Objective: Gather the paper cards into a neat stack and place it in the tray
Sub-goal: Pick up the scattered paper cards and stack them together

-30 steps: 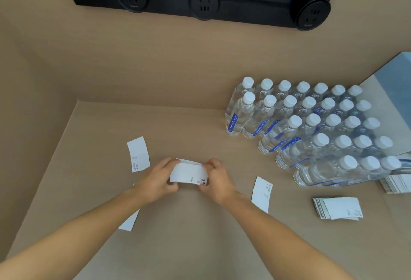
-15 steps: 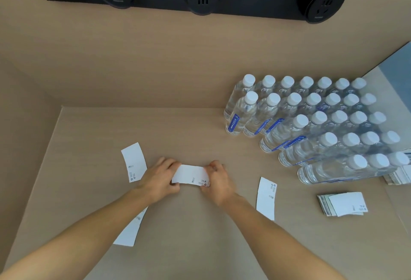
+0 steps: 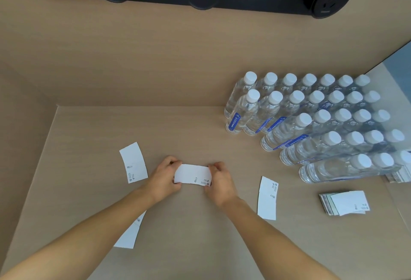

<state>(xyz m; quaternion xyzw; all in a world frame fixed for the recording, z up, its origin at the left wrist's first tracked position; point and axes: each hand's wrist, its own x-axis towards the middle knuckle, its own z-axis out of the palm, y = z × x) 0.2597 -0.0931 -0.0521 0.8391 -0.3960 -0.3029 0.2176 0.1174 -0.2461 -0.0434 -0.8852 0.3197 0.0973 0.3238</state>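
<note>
1. Little has shifted since a second ago: both hands keep squaring the small white paper card bundle (image 3: 192, 174) low over the tan wooden bench (image 3: 200, 235), now pressed flatter
2. That suggests the gathering is only partly done; loose white cards lie at the left (image 3: 133, 162), by the left forearm (image 3: 129, 234) and to the right (image 3: 267, 198)
3. Left hand (image 3: 163, 178) is pinched closed on the bundle's left end, fingers curled over its edge
4. Right hand (image 3: 219, 182) is clamped on the right end likewise
5. No tray is visible; a fanned stack of cards (image 3: 343, 203) sits near the clear water bottles (image 3: 311, 121)
</note>
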